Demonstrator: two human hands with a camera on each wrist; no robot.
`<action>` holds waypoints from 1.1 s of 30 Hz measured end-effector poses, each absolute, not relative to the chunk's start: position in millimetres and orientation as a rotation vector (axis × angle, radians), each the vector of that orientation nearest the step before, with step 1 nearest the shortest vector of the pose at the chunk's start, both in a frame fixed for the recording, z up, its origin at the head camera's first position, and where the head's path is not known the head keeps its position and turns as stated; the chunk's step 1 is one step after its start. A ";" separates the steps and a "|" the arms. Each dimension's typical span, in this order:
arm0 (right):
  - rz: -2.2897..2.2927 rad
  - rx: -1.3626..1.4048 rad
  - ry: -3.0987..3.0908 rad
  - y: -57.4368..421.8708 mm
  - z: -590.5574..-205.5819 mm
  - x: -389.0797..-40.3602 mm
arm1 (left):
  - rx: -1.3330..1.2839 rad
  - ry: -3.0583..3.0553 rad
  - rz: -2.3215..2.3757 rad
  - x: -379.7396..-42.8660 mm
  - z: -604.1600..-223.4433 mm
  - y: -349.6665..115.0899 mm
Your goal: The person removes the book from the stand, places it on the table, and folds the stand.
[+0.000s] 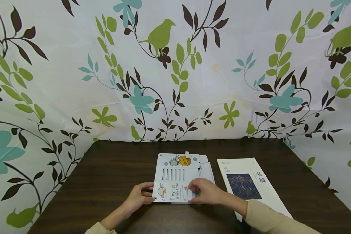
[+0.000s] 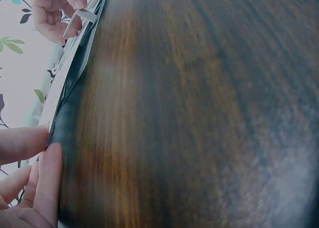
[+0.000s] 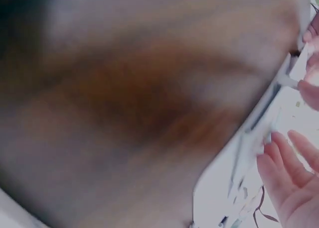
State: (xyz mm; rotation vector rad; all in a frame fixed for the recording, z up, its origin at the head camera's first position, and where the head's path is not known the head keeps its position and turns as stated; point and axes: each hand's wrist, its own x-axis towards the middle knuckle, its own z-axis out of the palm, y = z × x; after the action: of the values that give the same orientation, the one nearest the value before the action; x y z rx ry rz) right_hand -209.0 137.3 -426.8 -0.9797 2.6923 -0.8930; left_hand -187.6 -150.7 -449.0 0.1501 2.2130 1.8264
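Observation:
A white book stand [image 1: 190, 175] printed with planets and "Tiny universe" lies on the table in the head view. My left hand [image 1: 136, 198] pinches its near left corner between thumb and fingers, seen closer in the left wrist view [image 2: 37, 173]. At the near edge, my right hand [image 1: 207, 191] holds a small white page clip [image 1: 189, 194] between thumb and fingers. The clip's bent tab [image 2: 88, 15] sticks out past the edge in the left wrist view. Another white clip [image 1: 187, 154] stands at the far edge. A wire support [image 1: 204, 166] lies along the right side.
To the right lies a pale book [image 1: 272, 195] with a dark picture on its cover, partly beneath my right forearm. The dark wooden table [image 1: 114, 172] reaches back to a cloth [image 1: 210, 81] patterned with leaves and birds.

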 end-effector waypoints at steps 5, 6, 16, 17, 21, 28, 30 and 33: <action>-0.935 -1.023 2.590 139.5 -420.5 -219.6 | 0.152 2.220 1.820 -187.8 -449.6 -150.5; -0.945 -1.021 2.579 140.3 -419.3 -222.6 | 0.154 2.220 1.820 -187.9 -449.8 -150.5; -1.011 -0.913 2.659 154.7 -419.2 -268.0 | 0.153 2.217 1.815 -187.5 -448.8 -150.1; -1.015 -0.909 2.674 156.1 -419.7 -272.7 | 0.154 2.216 1.817 -187.5 -448.5 -150.2; -1.011 -0.877 2.760 159.4 -424.9 -291.4 | 0.153 2.219 1.814 -187.7 -448.5 -150.9; -0.981 -0.728 2.905 152.8 -432.4 -314.3 | 0.153 2.224 1.818 -187.1 -448.9 -151.8; -0.991 -0.670 2.949 150.2 -432.3 -318.7 | 0.160 2.222 1.819 -186.6 -448.5 -151.4; -1.031 -0.628 2.970 146.9 -431.0 -323.7 | 0.165 2.225 1.816 -186.1 -447.5 -150.6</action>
State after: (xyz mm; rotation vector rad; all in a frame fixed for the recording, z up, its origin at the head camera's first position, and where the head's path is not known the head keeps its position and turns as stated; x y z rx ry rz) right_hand -323.7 146.9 -431.0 -0.6283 2.9700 -1.0309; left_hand -186.1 -150.6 -447.5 0.1647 2.2254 1.8164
